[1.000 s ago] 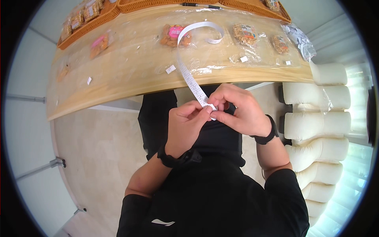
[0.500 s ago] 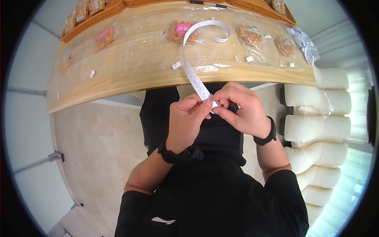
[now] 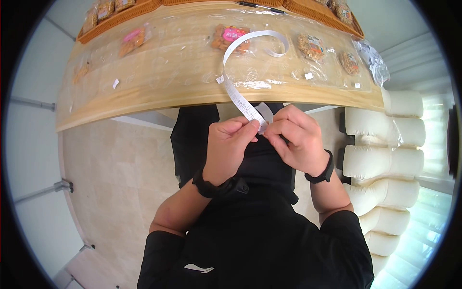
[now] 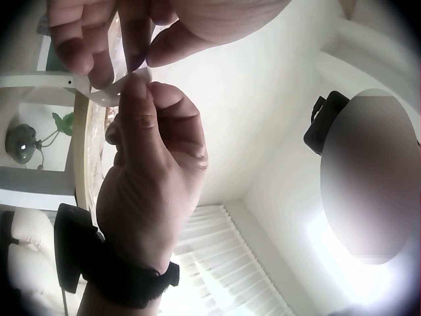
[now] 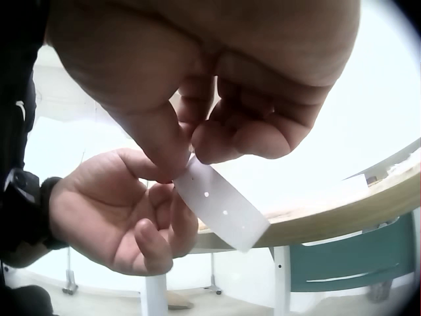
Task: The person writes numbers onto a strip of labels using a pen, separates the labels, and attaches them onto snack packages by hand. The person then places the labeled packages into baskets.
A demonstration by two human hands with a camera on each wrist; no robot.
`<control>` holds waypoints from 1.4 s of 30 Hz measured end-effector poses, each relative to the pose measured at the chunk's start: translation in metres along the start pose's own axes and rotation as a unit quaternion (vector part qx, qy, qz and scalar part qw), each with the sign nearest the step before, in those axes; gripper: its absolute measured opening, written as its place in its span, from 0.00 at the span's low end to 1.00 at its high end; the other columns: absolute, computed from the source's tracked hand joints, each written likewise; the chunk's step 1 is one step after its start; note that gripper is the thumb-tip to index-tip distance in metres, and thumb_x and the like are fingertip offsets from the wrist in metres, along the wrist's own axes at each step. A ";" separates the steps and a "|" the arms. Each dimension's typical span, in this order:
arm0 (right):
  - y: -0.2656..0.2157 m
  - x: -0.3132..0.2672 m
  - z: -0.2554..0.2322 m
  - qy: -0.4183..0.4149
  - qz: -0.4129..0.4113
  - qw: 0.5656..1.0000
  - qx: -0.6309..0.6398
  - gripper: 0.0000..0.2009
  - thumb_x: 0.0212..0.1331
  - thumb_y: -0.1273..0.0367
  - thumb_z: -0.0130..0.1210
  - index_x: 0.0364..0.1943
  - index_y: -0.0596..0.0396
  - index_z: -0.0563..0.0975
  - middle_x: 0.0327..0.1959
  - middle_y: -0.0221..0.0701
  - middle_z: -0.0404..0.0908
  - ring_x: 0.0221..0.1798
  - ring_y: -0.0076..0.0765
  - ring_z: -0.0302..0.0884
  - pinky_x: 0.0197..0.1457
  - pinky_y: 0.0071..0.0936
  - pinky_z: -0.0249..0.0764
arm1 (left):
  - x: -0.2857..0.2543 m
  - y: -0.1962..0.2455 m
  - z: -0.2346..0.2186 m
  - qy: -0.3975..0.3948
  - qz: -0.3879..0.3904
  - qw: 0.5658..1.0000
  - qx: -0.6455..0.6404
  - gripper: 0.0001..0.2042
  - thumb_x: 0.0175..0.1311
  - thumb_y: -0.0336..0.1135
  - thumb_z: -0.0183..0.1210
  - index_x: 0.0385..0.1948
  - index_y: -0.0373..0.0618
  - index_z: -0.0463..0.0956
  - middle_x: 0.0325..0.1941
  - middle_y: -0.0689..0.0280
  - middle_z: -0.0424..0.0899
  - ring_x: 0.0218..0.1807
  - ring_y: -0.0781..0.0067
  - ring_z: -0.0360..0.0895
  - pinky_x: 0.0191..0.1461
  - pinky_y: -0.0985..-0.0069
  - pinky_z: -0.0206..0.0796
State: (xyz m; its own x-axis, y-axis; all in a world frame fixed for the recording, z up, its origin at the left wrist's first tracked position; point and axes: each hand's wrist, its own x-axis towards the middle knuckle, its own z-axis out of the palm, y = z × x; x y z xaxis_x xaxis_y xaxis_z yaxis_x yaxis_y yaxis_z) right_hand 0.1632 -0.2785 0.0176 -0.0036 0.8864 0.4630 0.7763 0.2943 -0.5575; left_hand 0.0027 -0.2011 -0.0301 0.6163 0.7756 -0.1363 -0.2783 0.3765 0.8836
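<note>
In the head view, both hands meet over the lap at a white measuring tape (image 3: 236, 96) with printed marks. My left hand (image 3: 225, 150) pinches the tape between thumb and fingers. The right hand (image 3: 298, 143) pinches it close by, fingertips almost meeting the left ones. A short plain tail (image 3: 264, 111) stands up between the hands. Seen from the right wrist, this tail (image 5: 222, 209) hangs below the right fingertips and shows small holes. The tape's long part arcs up over the table and curls at its far end. In the left wrist view, fingers hide most of the tape.
Snack packs (image 3: 232, 37) lie on the wooden table (image 3: 159, 107), along with clear plastic film, small white tags (image 3: 308, 76) and a black pen (image 3: 261, 7). Wicker trays (image 3: 120, 21) with more packs line the far side. Cream padded seating (image 3: 385, 161) stands at the right.
The right hand has shifted slightly right, and its fingers have regripped. The short tail now stands up between the hands. My left hand keeps its pinch; the head view has tilted a little.
</note>
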 end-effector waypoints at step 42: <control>0.037 0.124 0.050 -0.159 0.267 0.950 0.021 0.10 0.52 0.68 0.65 0.34 0.60 0.80 0.28 0.34 0.83 0.33 0.34 0.81 0.40 0.31 0.76 | -0.002 0.018 -0.052 0.073 0.154 0.978 0.122 0.06 0.62 0.20 0.62 0.26 0.27 0.76 0.26 0.66 0.80 0.28 0.86 0.71 0.31 0.84 0.63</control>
State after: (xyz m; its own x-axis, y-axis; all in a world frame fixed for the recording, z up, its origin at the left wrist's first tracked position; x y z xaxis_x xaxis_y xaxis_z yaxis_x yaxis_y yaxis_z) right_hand 0.1598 -0.1404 0.0203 0.1874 0.9747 -0.1222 0.6950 -0.2195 -0.6847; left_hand -0.0419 -0.1697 -0.0366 0.4141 0.9040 0.1066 -0.2394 -0.0048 0.9709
